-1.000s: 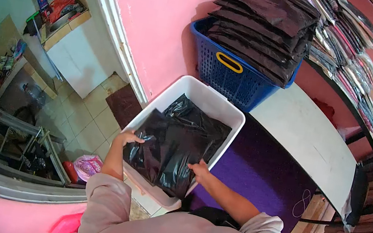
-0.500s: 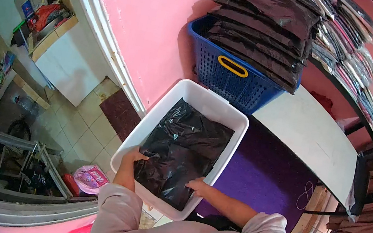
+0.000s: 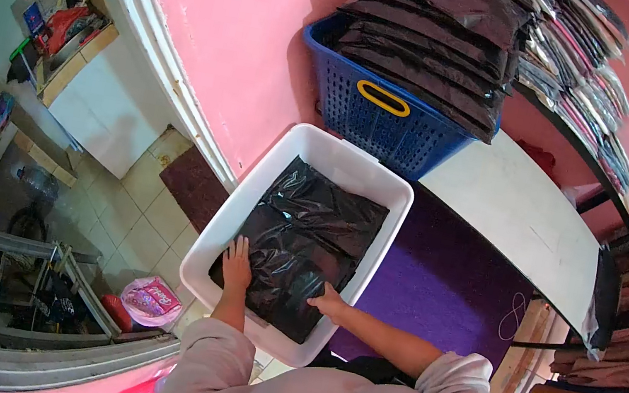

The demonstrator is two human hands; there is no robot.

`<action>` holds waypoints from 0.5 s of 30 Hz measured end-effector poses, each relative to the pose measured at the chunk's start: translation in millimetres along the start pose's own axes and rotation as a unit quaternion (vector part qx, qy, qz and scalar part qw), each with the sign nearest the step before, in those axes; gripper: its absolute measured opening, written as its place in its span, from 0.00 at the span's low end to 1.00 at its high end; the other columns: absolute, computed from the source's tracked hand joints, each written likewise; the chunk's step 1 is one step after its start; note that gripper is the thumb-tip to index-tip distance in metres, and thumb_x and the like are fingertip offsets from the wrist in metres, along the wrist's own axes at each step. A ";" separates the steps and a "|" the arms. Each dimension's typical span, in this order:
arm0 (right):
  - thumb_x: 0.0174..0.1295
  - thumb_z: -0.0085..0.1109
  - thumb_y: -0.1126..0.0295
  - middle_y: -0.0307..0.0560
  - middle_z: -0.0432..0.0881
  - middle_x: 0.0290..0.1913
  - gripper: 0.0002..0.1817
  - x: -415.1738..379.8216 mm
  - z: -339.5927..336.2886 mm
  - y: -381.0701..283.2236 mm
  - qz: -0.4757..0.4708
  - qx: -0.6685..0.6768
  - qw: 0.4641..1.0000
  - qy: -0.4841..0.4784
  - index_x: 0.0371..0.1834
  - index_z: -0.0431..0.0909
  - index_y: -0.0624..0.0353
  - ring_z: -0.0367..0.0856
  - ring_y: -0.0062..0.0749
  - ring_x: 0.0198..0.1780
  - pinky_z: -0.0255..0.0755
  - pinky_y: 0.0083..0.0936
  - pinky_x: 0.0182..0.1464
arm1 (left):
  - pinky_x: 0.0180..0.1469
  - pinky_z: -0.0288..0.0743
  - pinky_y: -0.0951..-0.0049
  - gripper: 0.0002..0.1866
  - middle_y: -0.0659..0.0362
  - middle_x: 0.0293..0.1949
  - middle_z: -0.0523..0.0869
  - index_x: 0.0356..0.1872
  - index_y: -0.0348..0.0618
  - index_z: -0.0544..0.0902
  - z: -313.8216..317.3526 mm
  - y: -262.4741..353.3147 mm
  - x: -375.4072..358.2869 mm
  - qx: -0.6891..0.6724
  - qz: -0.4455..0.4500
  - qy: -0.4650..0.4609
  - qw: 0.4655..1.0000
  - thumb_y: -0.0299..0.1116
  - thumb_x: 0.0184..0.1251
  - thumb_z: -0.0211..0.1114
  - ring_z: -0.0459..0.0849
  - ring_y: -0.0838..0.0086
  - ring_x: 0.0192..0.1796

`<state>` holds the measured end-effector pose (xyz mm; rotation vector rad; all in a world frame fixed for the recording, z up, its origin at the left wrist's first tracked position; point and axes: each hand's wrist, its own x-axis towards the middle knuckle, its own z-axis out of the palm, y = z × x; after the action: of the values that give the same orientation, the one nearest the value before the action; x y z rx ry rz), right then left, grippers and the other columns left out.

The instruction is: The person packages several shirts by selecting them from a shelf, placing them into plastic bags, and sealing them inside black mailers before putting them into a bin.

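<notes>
Black plastic packages [image 3: 319, 218] lie flat inside a white plastic tub [image 3: 202, 248]. My left hand [image 3: 238, 265] rests on the near left part of the black plastic, its fingers stretched out and pointing away from me. At the near right side, inside the tub's wall, my right hand [image 3: 329, 303] is closed on the edge of the black plastic, thumb on top. Whether it grips one package or more cannot be seen.
Beyond the tub, a blue basket [image 3: 393, 135] holds a tall stack of black packages [image 3: 436, 33]. A white table [image 3: 521, 216] and a shelf of wrapped items [image 3: 578, 83] are on the right. A doorway frame [image 3: 165, 44] stands left.
My left hand has moved from the package's left edge onto its top, with the fingers now spread. My right hand has stayed at the right edge. The whole view has shifted slightly.
</notes>
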<state>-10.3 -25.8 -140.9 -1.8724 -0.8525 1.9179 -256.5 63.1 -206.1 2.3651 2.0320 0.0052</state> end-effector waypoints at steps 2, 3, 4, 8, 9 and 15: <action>0.52 0.60 0.71 0.55 0.65 0.57 0.44 5.2 -2.7 4.7 -0.020 -0.005 1.000 0.003 0.67 0.42 0.62 0.68 0.40 0.52 0.67 0.35 0.51 | 0.62 0.54 0.49 0.42 0.61 0.69 0.47 0.67 0.48 0.47 1.1 2.2 4.6 -0.003 -0.019 -0.135 0.991 0.44 0.54 0.61 0.53 0.61 0.68; 0.52 0.61 0.70 0.55 0.65 0.56 0.43 7.8 -4.9 4.8 -0.023 0.021 0.999 -0.036 0.67 0.43 0.61 0.69 0.39 0.53 0.67 0.35 0.51 | 0.62 0.54 0.49 0.42 0.61 0.69 0.47 0.67 0.48 0.47 -0.9 1.9 13.7 -0.003 -0.015 -0.127 0.992 0.44 0.54 0.61 0.53 0.61 0.68; 0.52 0.61 0.70 0.55 0.66 0.56 0.43 9.0 -7.0 9.3 -0.022 0.047 0.996 -0.074 0.68 0.44 0.61 0.69 0.38 0.53 0.68 0.34 0.51 | 0.63 0.53 0.47 0.42 0.61 0.69 0.46 0.67 0.48 0.47 -5.0 1.2 17.8 -0.056 -0.047 -0.185 0.980 0.44 0.55 0.61 0.51 0.61 0.69; 0.55 0.59 0.69 0.51 0.72 0.51 0.38 -8.5 -9.5 2.6 -0.082 -0.021 0.995 -0.051 0.66 0.50 0.60 0.70 0.35 0.53 0.68 0.30 0.53 | 0.63 0.49 0.44 0.42 0.57 0.70 0.43 0.68 0.47 0.46 -14.5 6.8 30.9 -0.144 -0.105 -0.253 0.951 0.48 0.56 0.59 0.47 0.58 0.70; 0.55 0.59 0.69 0.51 0.72 0.51 0.38 -11.0 -13.9 2.0 -0.085 -0.016 0.995 -0.043 0.66 0.50 0.60 0.70 0.35 0.53 0.68 0.30 0.53 | 0.63 0.49 0.43 0.42 0.55 0.70 0.43 0.67 0.47 0.46 -19.2 11.8 32.0 -0.156 -0.142 -0.251 0.945 0.49 0.56 0.58 0.47 0.56 0.70; 0.58 0.56 0.69 0.45 0.76 0.43 0.26 -56.4 -41.4 -14.8 -0.170 0.009 0.976 -0.138 0.59 0.63 0.62 0.73 0.23 0.44 0.69 0.20 0.47 | 0.63 0.50 0.46 0.38 0.41 0.67 0.47 0.64 0.40 0.55 -46.4 50.6 13.9 -0.260 -0.072 -0.111 0.957 0.47 0.57 0.58 0.48 0.48 0.68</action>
<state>32.6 -41.3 -85.7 -1.3570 -1.1490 1.9779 -205.2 70.0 -158.8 1.8112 1.8116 0.2302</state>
